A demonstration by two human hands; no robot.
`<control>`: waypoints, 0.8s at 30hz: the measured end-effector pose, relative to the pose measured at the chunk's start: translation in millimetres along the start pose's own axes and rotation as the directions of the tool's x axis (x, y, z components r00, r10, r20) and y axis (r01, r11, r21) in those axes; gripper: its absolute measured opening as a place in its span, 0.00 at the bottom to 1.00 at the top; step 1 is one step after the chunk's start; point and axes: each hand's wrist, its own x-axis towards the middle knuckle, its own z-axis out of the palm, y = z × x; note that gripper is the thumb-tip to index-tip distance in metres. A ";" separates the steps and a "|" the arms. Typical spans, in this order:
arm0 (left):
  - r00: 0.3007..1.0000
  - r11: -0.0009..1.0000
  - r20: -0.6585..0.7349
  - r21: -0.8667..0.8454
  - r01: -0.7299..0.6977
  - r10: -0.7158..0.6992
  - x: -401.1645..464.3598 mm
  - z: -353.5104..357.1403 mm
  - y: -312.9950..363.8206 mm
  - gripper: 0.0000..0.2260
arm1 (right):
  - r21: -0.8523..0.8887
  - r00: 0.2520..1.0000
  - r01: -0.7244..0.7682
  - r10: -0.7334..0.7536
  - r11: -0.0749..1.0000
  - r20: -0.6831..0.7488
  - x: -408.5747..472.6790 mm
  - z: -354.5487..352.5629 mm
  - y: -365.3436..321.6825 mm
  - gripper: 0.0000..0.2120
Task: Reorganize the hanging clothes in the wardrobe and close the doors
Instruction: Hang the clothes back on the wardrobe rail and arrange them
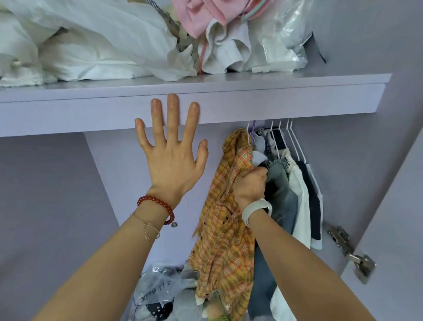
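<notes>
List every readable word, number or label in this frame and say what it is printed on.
Clear plastic bag on the wardrobe floor: dark print that seems mirrored or upside down, roughly "XINO 11 7"; not reliably readable.
White bag on the top shelf: a dark printed mark, cut off by the frame edge, unreadable.
No other text visible.

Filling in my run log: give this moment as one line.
left hand: open, fingers spread, at shelf edge | right hand: grips plaid shirt | hanging clothes: bunched right | doors: open

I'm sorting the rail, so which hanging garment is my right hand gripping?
The orange-and-yellow plaid shirt, leftmost on the rail. Your right hand bunches its fabric; the grey, white and dark garments hang further right.
</notes>
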 end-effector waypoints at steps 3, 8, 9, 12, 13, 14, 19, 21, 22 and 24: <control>1.000 1.000 -0.003 -0.010 0.001 -0.001 -0.8 1.2 0.2 0.29 | -0.214 0.988 0.143 -0.125 0.966 0.092 -0.1 -5.8 8.1 0.17; 1.000 1.000 -0.010 -0.017 0.001 -0.001 0.0 2.1 0.5 0.29 | -0.577 0.889 0.457 -0.334 0.677 0.313 -7.9 -3.7 9.0 0.27; 1.000 1.000 -0.012 -0.014 0.001 -0.001 0.2 2.1 0.3 0.29 | -0.578 0.879 0.477 -0.346 0.663 0.328 -10.8 -1.7 8.9 0.28; 1.000 1.000 -0.006 -0.025 0.002 -0.002 -0.6 1.5 -0.5 0.28 | -0.546 0.908 0.413 -0.280 0.729 0.312 -13.3 -0.9 6.9 0.29; 1.000 1.000 0.001 -0.028 0.002 -0.002 -1.0 0.9 -0.4 0.28 | -0.539 0.918 0.386 -0.253 0.749 0.307 -12.2 -2.4 7.1 0.30; 1.000 1.000 0.010 -0.029 0.002 -0.002 -1.0 0.1 -0.3 0.28 | -0.536 0.924 0.367 -0.232 0.760 0.304 -10.9 -4.5 7.6 0.30; 0.997 0.999 0.072 -0.051 0.015 -0.012 -1.9 -6.5 0.1 0.29 | -0.465 0.914 0.372 -0.230 0.804 0.334 -13.3 -19.3 9.1 0.27; 0.995 0.997 0.101 -0.074 0.024 -0.016 -0.3 -10.0 0.3 0.29 | -0.437 0.898 0.415 -0.283 0.798 0.336 -21.2 -29.3 10.5 0.24; 0.993 0.996 0.120 -0.085 0.030 -0.020 0.5 -12.2 1.0 0.30 | -0.423 0.888 0.441 -0.314 0.792 0.337 -27.2 -35.8 13.4 0.24; 0.986 0.993 0.167 -0.109 0.048 -0.029 -2.0 -18.1 4.5 0.31 | -0.363 0.860 0.495 -0.384 0.790 0.337 -42.5 -53.4 23.8 0.24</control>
